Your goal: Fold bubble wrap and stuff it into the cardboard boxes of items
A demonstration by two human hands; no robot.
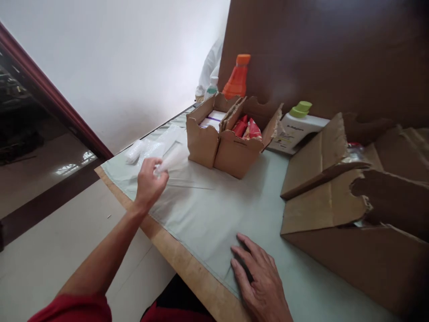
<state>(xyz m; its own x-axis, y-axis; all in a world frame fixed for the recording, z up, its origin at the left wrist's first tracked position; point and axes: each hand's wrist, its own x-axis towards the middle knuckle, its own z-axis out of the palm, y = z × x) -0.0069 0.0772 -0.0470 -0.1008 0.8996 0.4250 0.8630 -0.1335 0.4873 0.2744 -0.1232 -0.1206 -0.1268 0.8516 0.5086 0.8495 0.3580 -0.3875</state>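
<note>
My left hand (150, 182) is closed on the edge of a clear plastic bag (170, 160) at the table's left end. Several pieces of bubble wrap (152, 151) lie just beyond my fingers, one of them rolled up. My right hand (259, 279) rests near the table's front edge, fingers spread over the pale green cloth (214, 223), holding nothing. Between the hands and farther back stand two cardboard bins: a narrow one (203, 142) containing white boxes with purple lines (212, 120), and a wider one (237, 156) containing red packets (247, 129).
Larger cardboard bins (335, 250) fill the right side. Behind stand a white bottle with a green cap (296, 129), an orange bottle (237, 78) and a small clear bottle (212, 88). A tall brown cardboard panel (321, 53) rises at the back, beside a white wall (117, 58).
</note>
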